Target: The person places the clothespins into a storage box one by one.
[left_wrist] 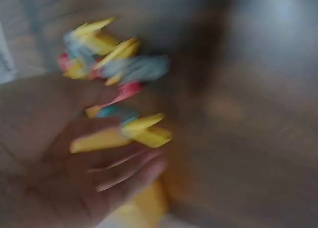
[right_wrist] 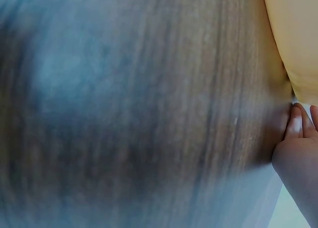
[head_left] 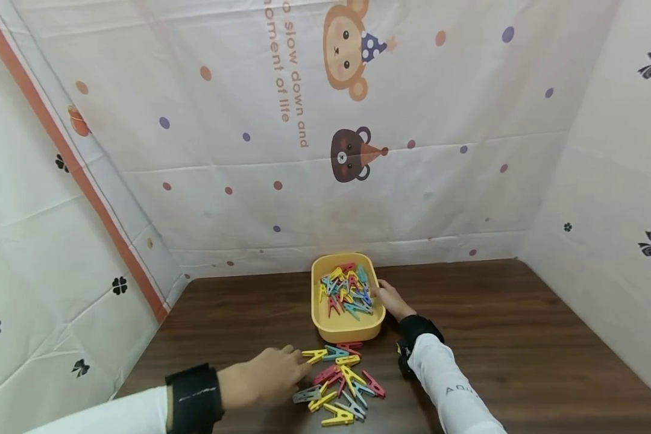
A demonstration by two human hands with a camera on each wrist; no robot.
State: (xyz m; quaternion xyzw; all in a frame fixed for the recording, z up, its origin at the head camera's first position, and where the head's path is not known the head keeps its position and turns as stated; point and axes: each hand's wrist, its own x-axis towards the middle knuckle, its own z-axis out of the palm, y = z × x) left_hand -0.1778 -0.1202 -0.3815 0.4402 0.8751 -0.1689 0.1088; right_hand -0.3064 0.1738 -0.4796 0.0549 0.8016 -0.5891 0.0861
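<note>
A yellow tub (head_left: 321,319) holding several coloured clothes pegs (head_left: 347,289) stands mid-table. In front of it lies a loose pile of pegs (head_left: 340,386). My left hand (head_left: 298,361) reaches into the pile's left side with fingers stretched out, the tips by a yellow peg (head_left: 314,355). The left wrist view is blurred: my left hand (left_wrist: 124,163) is spread flat, with yellow, red and blue pegs (left_wrist: 119,64) just beyond the fingers. My right hand (head_left: 382,294) rests against the tub's right wall. In the right wrist view its fingers (right_wrist: 294,123) touch the tub (right_wrist: 293,39) where it meets the table.
The dark wooden table (head_left: 521,337) is boxed in by printed cloth walls at the back (head_left: 358,150), left and right. Bare wood stretches to the right of the tub and to the left of the pile.
</note>
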